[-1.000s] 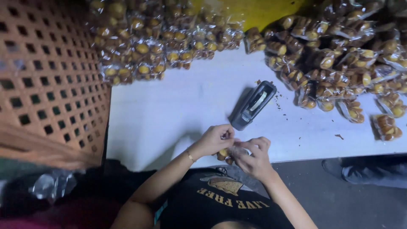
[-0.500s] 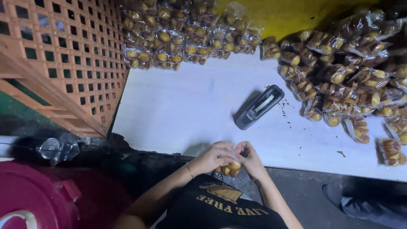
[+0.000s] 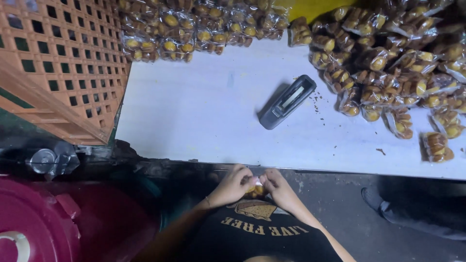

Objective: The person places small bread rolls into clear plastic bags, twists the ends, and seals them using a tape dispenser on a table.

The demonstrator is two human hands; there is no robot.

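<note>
My left hand (image 3: 234, 183) and my right hand (image 3: 276, 185) meet just below the near edge of the white table (image 3: 204, 111), over my lap. Together they pinch a small clear packet of golden-brown snacks (image 3: 256, 189), mostly hidden between the fingers. A dark grey hand stapler (image 3: 287, 101) lies on the table above my hands, apart from them.
Heaps of clear snack packets lie along the far edge (image 3: 194, 29) and at the right (image 3: 398, 58) of the table. An orange lattice crate (image 3: 58, 63) stands at the left. A dark red bin (image 3: 43, 228) sits at lower left, a person's shoe (image 3: 383, 206) at lower right.
My hands with the packet have drawn back from the table's edge toward my lap. The view has shifted, showing more of the floor and the red bin.
</note>
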